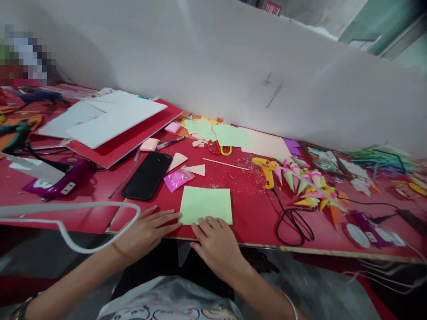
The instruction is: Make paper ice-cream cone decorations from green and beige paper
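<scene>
A light green sheet of paper [206,205] lies flat near the front edge of the red table. My left hand [151,229] rests with fingers stretched out, its tips at the sheet's lower left corner. The fingers of my right hand [215,240] lie flat over the sheet's lower edge, slightly spread. Just beyond the sheet are a pink plastic packet [179,178], cut peach paper pieces [196,170] and a thin wooden stick [225,164]. A black phone [147,176] lies beyond my left hand.
A yellow glue gun [266,171] with a coiled black cord [293,229] lies right, beside several small paper cones [313,182]. Red-and-yellow-handled scissors [220,148] and more green paper [230,134] lie behind. White boards [116,113] are stacked left. A white cable [96,205] crosses the left foreground.
</scene>
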`<state>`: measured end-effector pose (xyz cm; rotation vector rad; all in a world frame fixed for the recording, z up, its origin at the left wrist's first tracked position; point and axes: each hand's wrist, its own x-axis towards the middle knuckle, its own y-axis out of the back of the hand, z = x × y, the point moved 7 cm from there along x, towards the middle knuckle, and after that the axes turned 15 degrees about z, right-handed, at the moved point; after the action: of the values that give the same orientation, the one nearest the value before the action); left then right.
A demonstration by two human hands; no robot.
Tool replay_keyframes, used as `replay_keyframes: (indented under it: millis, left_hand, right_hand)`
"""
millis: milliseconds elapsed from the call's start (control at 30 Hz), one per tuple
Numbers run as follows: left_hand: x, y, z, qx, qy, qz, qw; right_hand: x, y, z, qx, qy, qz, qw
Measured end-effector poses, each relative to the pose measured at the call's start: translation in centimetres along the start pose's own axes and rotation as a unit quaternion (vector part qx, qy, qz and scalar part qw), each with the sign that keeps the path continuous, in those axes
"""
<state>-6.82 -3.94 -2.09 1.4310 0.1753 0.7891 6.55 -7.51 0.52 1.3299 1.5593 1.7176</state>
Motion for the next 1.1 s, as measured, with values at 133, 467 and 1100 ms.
replay_keyframes:
  millis: [133, 467, 1100]
  left_hand:
    - [0.1, 0.1, 0.0, 0.001, -0.002, -0.016, 1.0]
    - [0.2, 0.2, -0.3, -0.002, -0.017, -0.034, 0.999]
    - [1.8, 0.4, 4.0, 0.021, -0.007, 0.099, 0.995]
  right_hand:
    - [-1.0, 1.4, 1.9, -0.031, -0.048, -0.024, 0.998]
    - [-4.0, 3.8, 6.1, -0.153, -0.156, -0.035, 0.975]
    - [-3.4, 0.0, 2.0, 0.04, -0.029, 0.12, 0.992]
